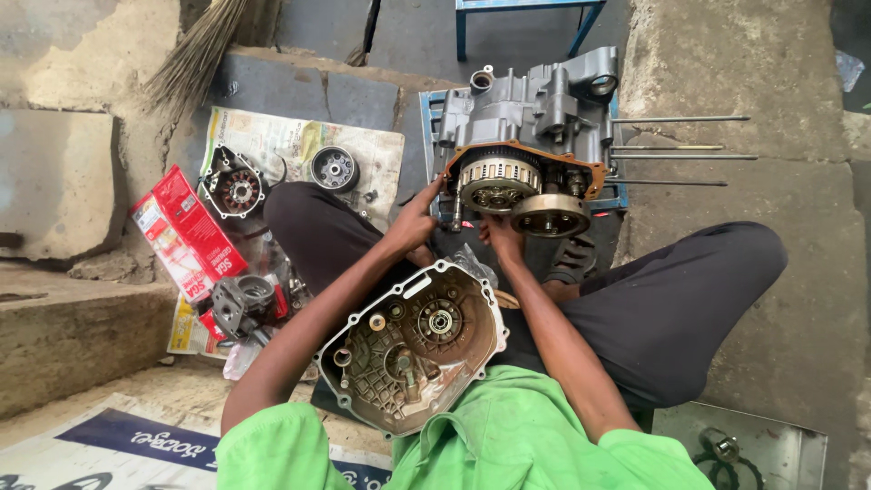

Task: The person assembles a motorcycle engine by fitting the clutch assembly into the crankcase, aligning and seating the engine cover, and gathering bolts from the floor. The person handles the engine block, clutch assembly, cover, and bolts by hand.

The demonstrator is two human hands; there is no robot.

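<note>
At the fingertips: both hands reach forward to the open side of a grey engine block [535, 100], which stands on a blue stand [617, 195] in front of the seated person.
Left hand [413, 222]: fingers stretched out, the tips touching the orange-edged rim of the block just left of the clutch basket [497, 181]; they grip nothing that can be seen.
Right hand [502, 238]: raised just under the clutch basket, fingers bent upward toward it; whether they pinch anything cannot be told.
Round gear drum [550, 215]: just right of the right hand's fingers, beside and a little below the clutch basket.
Long studs [680, 156]: well right of both hands, sticking sideways out of the block.
Engine cover [413, 345]: behind the fingers, between the forearms, resting on the lap with its hollow inner side up.
Newspaper [272, 136]: well left of the left hand, bearing a stator plate [234, 189] and a round rotor [334, 169].
Red box [186, 236]: further left still, with a small grey casting [240, 304] near it.
Broom [195, 54]: far left of the fingers, leaning at the wall.
</note>
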